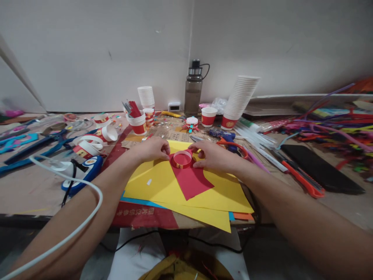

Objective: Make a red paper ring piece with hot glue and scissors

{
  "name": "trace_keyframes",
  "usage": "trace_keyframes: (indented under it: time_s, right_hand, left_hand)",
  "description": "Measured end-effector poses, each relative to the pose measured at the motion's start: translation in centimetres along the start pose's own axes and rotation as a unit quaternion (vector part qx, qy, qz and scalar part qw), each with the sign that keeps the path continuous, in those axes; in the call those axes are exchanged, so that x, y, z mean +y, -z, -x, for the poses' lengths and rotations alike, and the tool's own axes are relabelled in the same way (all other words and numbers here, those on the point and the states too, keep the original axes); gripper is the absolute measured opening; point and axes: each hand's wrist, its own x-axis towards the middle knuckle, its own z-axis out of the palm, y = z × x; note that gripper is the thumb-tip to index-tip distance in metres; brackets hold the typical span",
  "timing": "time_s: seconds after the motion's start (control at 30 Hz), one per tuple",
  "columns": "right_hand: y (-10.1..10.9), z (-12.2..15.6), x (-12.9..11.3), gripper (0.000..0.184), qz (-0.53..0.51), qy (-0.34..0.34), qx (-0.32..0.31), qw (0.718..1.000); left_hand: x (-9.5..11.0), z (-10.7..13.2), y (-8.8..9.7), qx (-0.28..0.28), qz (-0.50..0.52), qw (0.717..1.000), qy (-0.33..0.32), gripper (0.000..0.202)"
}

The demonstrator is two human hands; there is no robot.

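A piece of red paper (194,183) lies on a stack of yellow paper (154,184) in front of me. On its upper part stands a short ring cut from a paper cup (182,160), red outside and pale at the rim. My left hand (155,149) is at the paper's upper left edge, fingers curled and closed on it. From the other side, my right hand (208,154) grips the paper's right edge close to the ring, index finger above and thumb below. Part of the red paper's edge is hidden by the fingers.
Stacked paper cups (240,101), a water bottle (193,91) and a cup of pens (136,122) stand at the back. Orange-handled scissors (234,144), a utility knife (303,181) and a black phone (320,167) lie right. A blue glue gun (83,175) and white cable (94,210) are left.
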Motion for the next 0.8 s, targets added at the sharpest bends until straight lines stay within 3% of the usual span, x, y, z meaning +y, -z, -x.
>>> trace_keyframes:
  time_s: [0.23,0.37,0.8]
  right_hand:
    - [-0.2,0.4,-0.4,0.047,0.007,0.005,0.014,1.0]
    - [-0.3,0.5,-0.5,0.052,0.003,-0.003,0.019,1.0]
    - [-0.7,0.6,-0.6,0.058,0.012,-0.031,0.029,0.999]
  left_hand:
    - [0.4,-0.2,-0.5,0.032,0.015,0.999,0.013,0.017]
    - [0.4,-0.2,-0.9,0.013,0.036,0.999,0.017,0.014]
    - [0.5,-0.8,-2.0,0.037,-0.024,0.998,0.05,0.016]
